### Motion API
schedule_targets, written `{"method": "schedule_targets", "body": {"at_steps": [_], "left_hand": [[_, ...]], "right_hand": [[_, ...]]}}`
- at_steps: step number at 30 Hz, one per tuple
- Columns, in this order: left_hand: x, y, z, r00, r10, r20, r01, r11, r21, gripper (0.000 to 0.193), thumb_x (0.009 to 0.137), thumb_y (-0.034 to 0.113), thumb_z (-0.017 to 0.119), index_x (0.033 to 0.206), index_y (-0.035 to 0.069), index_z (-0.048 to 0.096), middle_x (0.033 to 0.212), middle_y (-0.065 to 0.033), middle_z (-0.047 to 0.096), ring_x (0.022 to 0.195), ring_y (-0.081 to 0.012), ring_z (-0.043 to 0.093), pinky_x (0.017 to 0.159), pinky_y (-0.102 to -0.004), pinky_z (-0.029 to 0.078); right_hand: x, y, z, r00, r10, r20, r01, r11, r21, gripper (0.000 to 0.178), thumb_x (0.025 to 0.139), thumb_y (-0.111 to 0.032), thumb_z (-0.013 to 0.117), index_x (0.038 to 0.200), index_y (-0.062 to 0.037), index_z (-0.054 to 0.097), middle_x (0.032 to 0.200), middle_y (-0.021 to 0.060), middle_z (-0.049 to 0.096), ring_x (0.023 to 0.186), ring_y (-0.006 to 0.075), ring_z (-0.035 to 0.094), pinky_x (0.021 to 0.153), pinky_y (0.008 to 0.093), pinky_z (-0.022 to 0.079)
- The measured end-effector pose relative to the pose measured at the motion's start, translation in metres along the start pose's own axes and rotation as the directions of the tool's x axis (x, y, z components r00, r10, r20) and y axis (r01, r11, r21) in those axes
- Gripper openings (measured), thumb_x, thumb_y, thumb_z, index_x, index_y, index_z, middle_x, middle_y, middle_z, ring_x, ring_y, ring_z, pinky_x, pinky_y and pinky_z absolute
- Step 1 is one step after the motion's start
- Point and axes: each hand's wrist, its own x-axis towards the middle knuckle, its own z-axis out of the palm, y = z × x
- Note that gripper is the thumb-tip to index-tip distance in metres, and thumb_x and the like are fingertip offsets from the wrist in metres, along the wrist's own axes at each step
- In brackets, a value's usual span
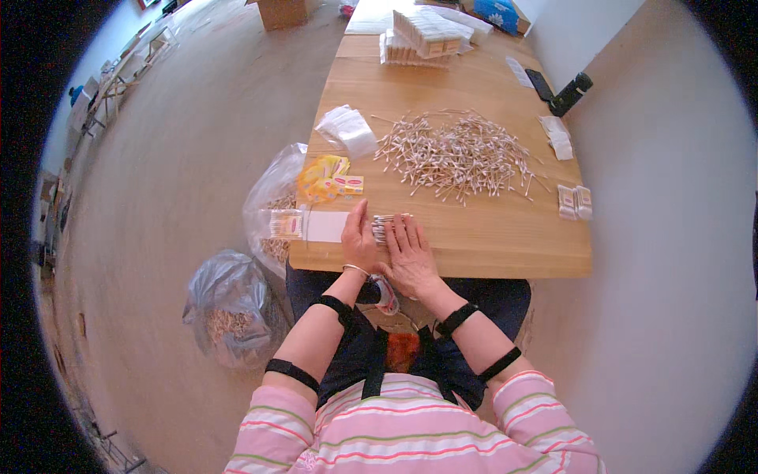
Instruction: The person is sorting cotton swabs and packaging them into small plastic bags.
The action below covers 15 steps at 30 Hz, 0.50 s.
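Both my hands sit at the near edge of the wooden worktop (474, 237), just below the middle of the frame. My left hand (361, 241) and my right hand (410, 257) are side by side and touching, and between them they hold a small bundle of cotton swabs (384, 225); my left fingers are curled around the bundle from the left, while my right fingers lie flat and slightly spread on top of it, pressing it against the wood. Just left of my left hand lies a clear packet of swabs with a white card (312, 226), overhanging the worktop's left edge. Above it, a little yellow and pink heap of printed labels (328, 180) rests near the same edge, with a stack of clear plastic bags (347, 130) further up. The big loose pile of cotton swabs (458, 154) spreads over the middle of the worktop, well apart from my hands. Stacked finished packs (426, 38) stand at the far end, top centre. On the floor at lower left stand two plastic sacks (233, 304) holding more swabs.
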Motion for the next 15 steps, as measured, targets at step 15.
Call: {"method": "schedule_targets", "body": {"at_steps": [15], "left_hand": [[0.005,-0.006,0.001,0.992,-0.128,0.004,0.122,0.936,-0.33,0.036,0.092,0.0,0.039,0.127,-0.002,0.046,0.124,-0.012,0.052,0.115,-0.0201,0.05,0.1,-0.0312,0.039]], "right_hand": [[0.005,0.04,-0.008,0.923,0.241,-0.299,-0.126,0.925,0.358,0.028,0.07,-0.015,0.068,0.098,-0.0103,0.064,0.111,0.0102,0.055,0.109,0.0317,0.047,0.095,0.043,0.036]]}}
